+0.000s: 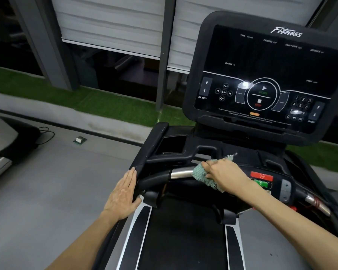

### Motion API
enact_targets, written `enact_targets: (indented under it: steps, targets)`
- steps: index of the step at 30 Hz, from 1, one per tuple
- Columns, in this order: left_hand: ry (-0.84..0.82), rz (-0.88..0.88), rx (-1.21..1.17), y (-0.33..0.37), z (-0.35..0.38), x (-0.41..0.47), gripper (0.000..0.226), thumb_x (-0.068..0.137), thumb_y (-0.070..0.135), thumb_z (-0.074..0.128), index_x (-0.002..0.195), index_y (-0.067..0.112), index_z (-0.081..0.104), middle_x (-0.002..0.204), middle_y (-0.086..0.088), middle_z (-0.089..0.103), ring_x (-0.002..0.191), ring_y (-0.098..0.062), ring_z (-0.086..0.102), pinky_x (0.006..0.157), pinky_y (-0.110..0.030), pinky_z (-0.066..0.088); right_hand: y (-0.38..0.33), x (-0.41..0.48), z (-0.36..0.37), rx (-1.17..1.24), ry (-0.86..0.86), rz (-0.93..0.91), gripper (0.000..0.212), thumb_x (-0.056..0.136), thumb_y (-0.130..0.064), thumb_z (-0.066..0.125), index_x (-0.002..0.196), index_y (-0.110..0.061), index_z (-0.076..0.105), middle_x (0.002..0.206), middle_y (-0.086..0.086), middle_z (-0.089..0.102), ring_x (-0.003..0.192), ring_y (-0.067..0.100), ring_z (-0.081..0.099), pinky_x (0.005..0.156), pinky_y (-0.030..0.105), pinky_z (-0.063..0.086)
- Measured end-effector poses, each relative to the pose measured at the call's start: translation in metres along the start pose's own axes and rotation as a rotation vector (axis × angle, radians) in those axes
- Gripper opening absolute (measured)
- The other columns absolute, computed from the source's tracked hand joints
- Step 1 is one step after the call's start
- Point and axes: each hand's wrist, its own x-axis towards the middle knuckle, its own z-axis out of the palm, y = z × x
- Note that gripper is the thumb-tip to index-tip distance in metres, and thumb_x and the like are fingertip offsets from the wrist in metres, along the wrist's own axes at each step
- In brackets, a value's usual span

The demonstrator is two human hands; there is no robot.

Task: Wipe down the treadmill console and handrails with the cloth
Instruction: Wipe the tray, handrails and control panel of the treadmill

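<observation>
A black treadmill console (pixel 265 75) with a dark touch panel rises ahead at the right. Below it runs the front handrail (pixel 180 173), black with a silver metal sleeve. My right hand (pixel 224 172) grips a pale green knitted cloth (pixel 200 173) wrapped round the handrail just right of the silver sleeve. My left hand (pixel 122 194) lies flat with straight fingers against the outer side of the left side rail (pixel 144 164). A second silver sleeve (pixel 318 204) shows on the handrail's right end.
Red and green buttons (pixel 261 179) sit on the bar by my right wrist. The running belt (pixel 183 236) stretches below. Grey floor lies to the left with a small box (pixel 79 140), a cable and another machine (pixel 2 141). Green turf and shuttered windows stand behind.
</observation>
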Motion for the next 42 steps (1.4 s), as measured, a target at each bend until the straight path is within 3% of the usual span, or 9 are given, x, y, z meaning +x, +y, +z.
enact_targets:
  steps: [4, 8, 11, 15, 17, 22, 27, 38, 42]
  targets:
    - [-0.028, -0.017, -0.006, 0.000, -0.001, 0.001, 0.094, 0.090, 0.036, 0.058, 0.154, 0.005, -0.004, 0.163, -0.008, -0.006, 0.152, -0.022, 0.001, 0.118, -0.027, 0.000, -0.024, 0.015, 0.015, 0.137, 0.205, -0.096, 0.032, 0.082, -0.022, 0.068, 0.113, -0.017, 0.063, 0.106, -0.002, 0.068, 0.091, 0.019, 0.066, 0.075, 0.029, 0.049]
    - [-0.111, -0.013, -0.066, 0.014, -0.018, 0.011, 0.087, 0.095, 0.032, 0.054, 0.155, 0.006, -0.004, 0.163, -0.006, -0.007, 0.152, -0.020, -0.001, 0.120, -0.025, 0.001, -0.033, 0.023, -0.006, 0.828, 0.264, 0.036, 0.015, 0.094, -0.014, 0.055, 0.095, -0.018, 0.069, 0.085, -0.003, 0.071, 0.079, 0.013, 0.064, 0.068, 0.029, 0.046]
    - [-0.036, 0.020, -0.297, 0.051, -0.046, 0.035, 0.068, 0.096, 0.023, 0.054, 0.155, 0.012, 0.022, 0.161, -0.001, 0.023, 0.147, -0.017, 0.025, 0.119, -0.027, 0.023, -0.017, 0.019, -0.028, 1.282, 0.394, 0.251, 0.025, 0.096, -0.012, 0.053, 0.084, -0.023, 0.072, 0.075, -0.014, 0.069, 0.072, -0.003, 0.060, 0.071, 0.021, 0.046]
    - [0.115, 0.021, -0.697, 0.132, -0.099, 0.070, 0.040, 0.098, 0.026, 0.058, 0.137, 0.018, 0.056, 0.133, 0.014, 0.056, 0.122, -0.001, 0.053, 0.094, 0.000, 0.034, 0.007, 0.000, -0.053, 1.904, 0.367, 0.367, 0.026, 0.100, -0.015, 0.045, 0.102, -0.003, 0.068, 0.093, 0.005, 0.073, 0.085, 0.015, 0.068, 0.073, 0.025, 0.054]
    - [0.107, 0.036, -0.832, 0.167, -0.121, 0.083, 0.037, 0.096, 0.031, 0.060, 0.132, 0.019, 0.061, 0.126, 0.013, 0.062, 0.110, 0.001, 0.060, 0.088, -0.004, 0.041, 0.019, -0.012, -0.064, 2.043, 0.359, 0.325, 0.029, 0.101, -0.017, 0.041, 0.112, -0.004, 0.064, 0.102, 0.010, 0.073, 0.090, 0.020, 0.069, 0.073, 0.027, 0.056]
    - [0.172, 0.070, -0.952, 0.223, -0.147, 0.103, 0.011, 0.090, 0.030, 0.068, 0.100, 0.028, 0.069, 0.094, 0.014, 0.073, 0.092, -0.001, 0.067, 0.087, -0.026, 0.052, 0.045, -0.037, -0.079, 2.216, 0.409, 0.265, 0.037, 0.101, -0.019, 0.037, 0.125, 0.001, 0.057, 0.124, 0.020, 0.062, 0.115, 0.032, 0.059, 0.100, 0.043, 0.047]
    - [0.173, 0.107, -0.979, 0.259, -0.164, 0.111, 0.013, 0.094, 0.035, 0.063, 0.091, 0.023, 0.067, 0.089, 0.002, 0.072, 0.087, -0.018, 0.068, 0.083, -0.039, 0.054, 0.071, -0.062, -0.087, 2.227, 0.425, 0.249, 0.035, 0.103, -0.018, 0.034, 0.128, -0.007, 0.056, 0.125, 0.011, 0.064, 0.116, 0.025, 0.060, 0.096, 0.037, 0.050]
    - [0.155, 0.243, -1.054, 0.335, -0.197, 0.133, 0.007, 0.099, 0.025, 0.055, 0.096, 0.023, 0.061, 0.090, 0.002, 0.073, 0.087, -0.011, 0.070, 0.080, -0.032, 0.055, 0.123, -0.110, -0.071, 2.149, 0.300, 0.329, 0.049, 0.099, -0.045, 0.033, 0.129, -0.014, 0.058, 0.124, 0.020, 0.062, 0.116, 0.032, 0.057, 0.104, 0.052, 0.041]
    - [0.094, 0.380, -0.993, 0.351, -0.207, 0.136, 0.013, 0.099, 0.016, 0.053, 0.096, 0.027, 0.061, 0.090, 0.009, 0.069, 0.088, -0.006, 0.064, 0.078, -0.021, 0.047, 0.135, -0.118, -0.069, 1.999, 0.274, 0.263, 0.037, 0.096, -0.022, 0.053, 0.131, -0.010, 0.052, 0.101, 0.005, 0.073, 0.098, 0.013, 0.067, 0.093, 0.034, 0.051]
